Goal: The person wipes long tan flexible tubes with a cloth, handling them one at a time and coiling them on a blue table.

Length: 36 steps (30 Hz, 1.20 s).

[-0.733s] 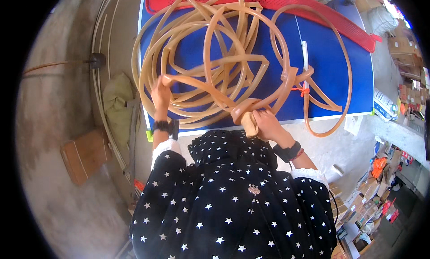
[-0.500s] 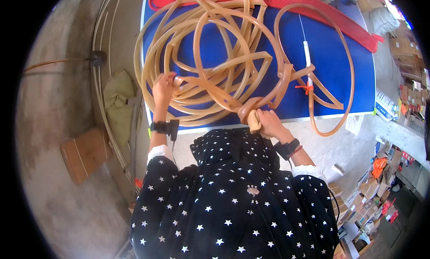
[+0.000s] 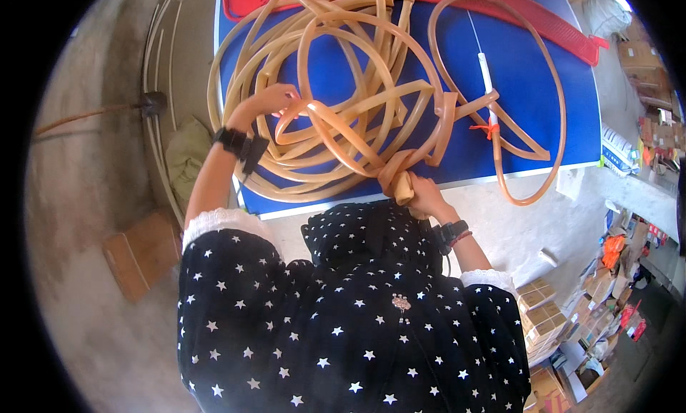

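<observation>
A long amber rubber tube lies in many loose loops on a blue tabletop. My left hand is over the left part of the coil, fingers curled on a bend of the tubing that runs down toward my right hand. At the table's near edge, my right hand grips the tubing beside a crossing of wrapped turns. A pale tan, folded-looking end sticks out next to its fingers. The palm side of my right hand is hidden.
A red perforated plastic strip spans the far edge of the table. A white rod with an orange tie lies on the right, inside a large tube loop. Cardboard boxes are stacked on the floor at right; a brown carton leans at left.
My left hand has moved up and to the right with the bend of tubing, changing the slack loop. My right hand stays at the wrapped turns.
</observation>
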Tool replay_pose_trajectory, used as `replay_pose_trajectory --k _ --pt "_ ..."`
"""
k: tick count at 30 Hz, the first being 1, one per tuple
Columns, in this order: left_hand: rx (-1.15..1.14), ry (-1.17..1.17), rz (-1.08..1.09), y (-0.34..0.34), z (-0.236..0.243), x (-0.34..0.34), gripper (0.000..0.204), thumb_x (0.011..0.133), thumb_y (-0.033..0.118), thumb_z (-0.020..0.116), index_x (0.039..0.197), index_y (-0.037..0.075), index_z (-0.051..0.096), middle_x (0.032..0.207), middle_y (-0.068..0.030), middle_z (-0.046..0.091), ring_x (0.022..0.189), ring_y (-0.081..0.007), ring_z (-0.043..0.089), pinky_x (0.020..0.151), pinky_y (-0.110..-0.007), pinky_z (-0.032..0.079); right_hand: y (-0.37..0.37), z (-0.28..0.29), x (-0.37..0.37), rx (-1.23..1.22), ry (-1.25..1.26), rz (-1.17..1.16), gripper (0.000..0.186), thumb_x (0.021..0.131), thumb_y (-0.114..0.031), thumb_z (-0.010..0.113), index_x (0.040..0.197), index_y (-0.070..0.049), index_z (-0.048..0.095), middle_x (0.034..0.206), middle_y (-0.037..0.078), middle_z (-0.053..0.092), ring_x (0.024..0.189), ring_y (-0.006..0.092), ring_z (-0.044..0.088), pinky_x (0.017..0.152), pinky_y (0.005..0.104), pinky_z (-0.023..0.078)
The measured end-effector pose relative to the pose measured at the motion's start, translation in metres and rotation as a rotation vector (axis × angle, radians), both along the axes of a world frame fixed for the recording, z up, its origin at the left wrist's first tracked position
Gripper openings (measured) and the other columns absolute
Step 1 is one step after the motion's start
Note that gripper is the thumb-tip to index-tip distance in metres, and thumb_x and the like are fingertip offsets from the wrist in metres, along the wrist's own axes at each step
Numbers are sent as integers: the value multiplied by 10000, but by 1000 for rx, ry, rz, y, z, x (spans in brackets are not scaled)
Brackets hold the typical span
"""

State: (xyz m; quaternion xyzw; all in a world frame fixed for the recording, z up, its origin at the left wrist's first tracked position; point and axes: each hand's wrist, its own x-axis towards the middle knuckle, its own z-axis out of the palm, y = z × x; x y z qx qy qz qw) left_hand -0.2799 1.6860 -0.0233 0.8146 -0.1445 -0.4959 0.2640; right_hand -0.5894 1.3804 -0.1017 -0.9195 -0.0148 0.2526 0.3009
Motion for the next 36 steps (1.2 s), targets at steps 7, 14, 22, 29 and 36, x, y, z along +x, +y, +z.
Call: replay_pose_trajectory --k 7,14,22,29,36 --pt "-243 -1157 145 -14 18 -92 274 739 100 678 993 55 583 965 -124 631 889 -313 600 739 -384 475 -2 7 1 125 18 -98 553 617 -249 766 1067 -52 513 923 165 641 893 367 600 756 438 470" --pt "-518 -869 -447 -109 16 -218 828 581 290 819 1277 72 427 1262 -120 445 1221 -301 385 1012 -449 304 3 65 11 475 11 -249 499 685 -242 739 1112 -78 539 956 168 653 912 355 612 759 394 499" --pt "-461 -843 99 -112 11 -206 599 646 219 767 1166 61 515 1156 -141 486 1060 -342 479 908 -431 379 2 80 10 419 -41 -332 383 707 -210 710 1039 -67 585 875 166 663 845 359 623 718 376 507" --pt "-280 -778 16 -115 0 -198 236 651 237 654 803 68 593 774 -89 572 760 -280 568 699 -379 370 11 59 0 599 -220 -773 210 761 -115 700 924 6 648 867 89 688 819 158 662 707 295 511" --pt "-426 -795 161 -114 -4 -213 235 659 211 601 790 22 557 766 -128 548 764 -323 544 687 -403 413 -1 55 -1 828 -369 -1190 283 814 -95 693 1044 -12 552 999 49 602 898 103 584 785 254 476"
